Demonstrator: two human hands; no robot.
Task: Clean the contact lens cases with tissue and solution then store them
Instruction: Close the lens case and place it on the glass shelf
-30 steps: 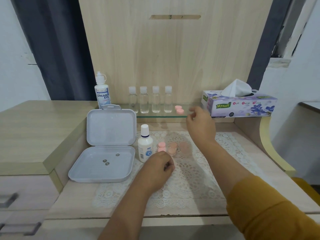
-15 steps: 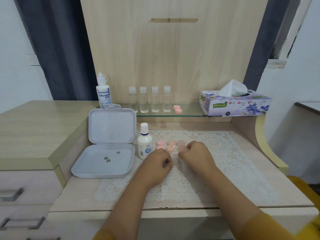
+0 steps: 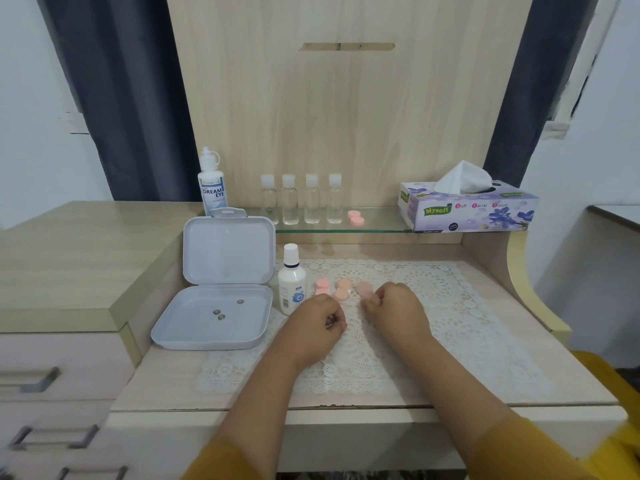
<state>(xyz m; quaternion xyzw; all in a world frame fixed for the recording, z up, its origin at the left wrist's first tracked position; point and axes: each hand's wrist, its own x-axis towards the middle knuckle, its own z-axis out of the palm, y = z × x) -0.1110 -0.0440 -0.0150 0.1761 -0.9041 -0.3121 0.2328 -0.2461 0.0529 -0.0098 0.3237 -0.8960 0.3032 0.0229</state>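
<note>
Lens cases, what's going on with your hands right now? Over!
Left hand curled on the lace mat, grip unclear. Right hand at the palest pink lens case, grip unclear. Tissue box untouched. Nothing blocking.

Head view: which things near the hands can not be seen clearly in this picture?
- Left hand: fingers curl inward, hiding whether they hold anything.
- Right hand: covers the near part of the pale peach round contact lens case; the grip is unclear.
- Three small dark round pieces in the open grey plastic box: too small to identify.
- White solution bottle with blue label: print too small to read.
</note>
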